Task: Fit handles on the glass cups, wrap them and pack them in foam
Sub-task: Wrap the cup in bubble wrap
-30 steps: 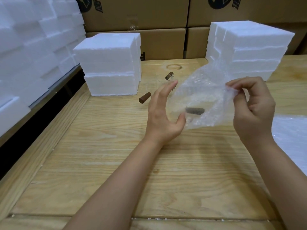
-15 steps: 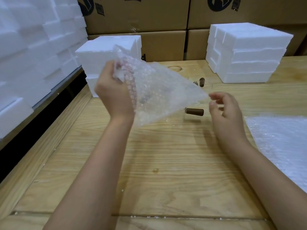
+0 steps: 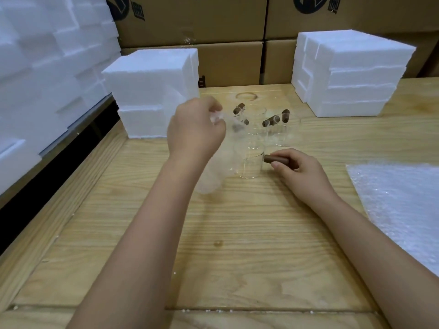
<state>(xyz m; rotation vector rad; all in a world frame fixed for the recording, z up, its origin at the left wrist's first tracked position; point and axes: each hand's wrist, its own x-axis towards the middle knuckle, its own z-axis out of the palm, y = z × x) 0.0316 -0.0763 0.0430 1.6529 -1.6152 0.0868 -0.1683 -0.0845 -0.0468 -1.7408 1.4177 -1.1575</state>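
A clear glass cup (image 3: pixel 249 163) stands on the wooden table (image 3: pixel 237 245) in the middle of the view. Its brown wooden handle (image 3: pixel 275 159) sticks out to the right, and my right hand (image 3: pixel 300 173) grips that handle. My left hand (image 3: pixel 194 128) is raised left of the cup and pinches a sheet of bubble wrap (image 3: pixel 213 172), which hangs blurred below the hand beside the cup. Behind stand several more glass cups (image 3: pixel 259 125) with brown handles (image 3: pixel 270 120).
A white foam stack (image 3: pixel 154 91) stands back left, another foam stack (image 3: pixel 349 74) back right. More foam blocks (image 3: pixel 42 67) line the left side. A pile of bubble wrap sheets (image 3: pixel 399 205) lies at the right edge. Cardboard boxes (image 3: pixel 228 24) close the back.
My left hand has carried the bubble wrap down and toward the cup, and my right hand has let go of the sheet and taken hold of the cup's handle.
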